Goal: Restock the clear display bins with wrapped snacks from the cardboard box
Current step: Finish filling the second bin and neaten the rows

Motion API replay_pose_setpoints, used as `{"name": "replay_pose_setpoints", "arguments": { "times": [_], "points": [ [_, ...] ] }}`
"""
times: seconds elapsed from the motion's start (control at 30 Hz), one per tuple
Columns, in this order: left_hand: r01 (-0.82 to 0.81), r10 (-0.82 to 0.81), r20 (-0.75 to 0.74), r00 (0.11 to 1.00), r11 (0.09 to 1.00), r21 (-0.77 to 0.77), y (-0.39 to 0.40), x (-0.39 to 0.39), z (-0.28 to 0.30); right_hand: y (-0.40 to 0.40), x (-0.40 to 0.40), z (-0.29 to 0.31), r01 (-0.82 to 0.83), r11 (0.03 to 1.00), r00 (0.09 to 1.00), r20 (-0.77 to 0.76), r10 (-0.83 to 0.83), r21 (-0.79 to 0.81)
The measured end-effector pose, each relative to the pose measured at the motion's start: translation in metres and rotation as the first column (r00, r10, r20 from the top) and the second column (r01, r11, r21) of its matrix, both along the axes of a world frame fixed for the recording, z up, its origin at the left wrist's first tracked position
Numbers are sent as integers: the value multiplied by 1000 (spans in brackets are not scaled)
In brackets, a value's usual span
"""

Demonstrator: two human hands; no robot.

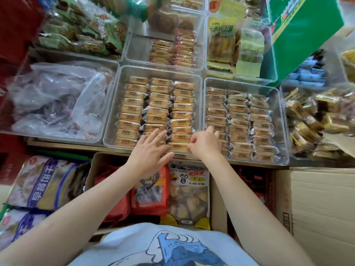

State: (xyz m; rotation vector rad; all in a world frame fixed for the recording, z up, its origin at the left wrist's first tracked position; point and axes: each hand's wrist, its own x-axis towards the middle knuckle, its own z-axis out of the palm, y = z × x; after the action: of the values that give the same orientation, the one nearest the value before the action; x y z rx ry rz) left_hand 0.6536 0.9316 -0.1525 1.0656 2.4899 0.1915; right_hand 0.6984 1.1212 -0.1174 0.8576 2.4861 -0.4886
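Your right hand (203,144) pinches a wrapped snack (177,147) at the near edge of the middle bin (113,112). Your left hand (148,150) lies beside it, fingers straight, resting on the neighbouring row.

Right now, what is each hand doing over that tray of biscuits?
Left hand: open, straight fingers resting on the wrapped snacks.
Right hand: pinching the end of the front snack packet.

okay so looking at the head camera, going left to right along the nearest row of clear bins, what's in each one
Bin of crumpled clear plastic bags → bin of orange wrapped snacks, where both hands work at its near edge → bin of paler wrapped snacks → bin of loosely piled brown snacks.
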Motion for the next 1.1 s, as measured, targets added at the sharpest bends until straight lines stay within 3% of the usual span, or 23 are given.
{"name": "replay_pose_setpoints", "arguments": {
  "times": [0.17, 0.3, 0.43, 0.57, 0.87, 1.1],
  "points": [
    [-68, 68, 24, 997, 998, -3, 7, 5, -1, 1, 2, -5, -142, 976, 990, 16, 141, 165],
    [-78, 79, 37, 996, 997, -12, 12, 4, 1, 3, 0, -11, -183, 968, 977, -78, 198, 169],
    [-108, 108, -5, 994, 993, 43, 8, 3, -1, 15, 3, -14, -149, 979, 973, -158, 171, 137],
    [-106, 105, -35, 994, 994, -37, 14, 1, -3, 9, -2, -17, -133, 979, 986, -76, 146, 154],
    [-119, 115, -42, 992, 989, -91, 14, -5, -4, 6, -7, -14, -37, 992, 990, -134, 53, 122],
    [-102, 102, -5, 995, 991, -89, 19, -7, -7, 1, -8, -15, -125, 956, 987, -63, 146, 264]
  ]
}}
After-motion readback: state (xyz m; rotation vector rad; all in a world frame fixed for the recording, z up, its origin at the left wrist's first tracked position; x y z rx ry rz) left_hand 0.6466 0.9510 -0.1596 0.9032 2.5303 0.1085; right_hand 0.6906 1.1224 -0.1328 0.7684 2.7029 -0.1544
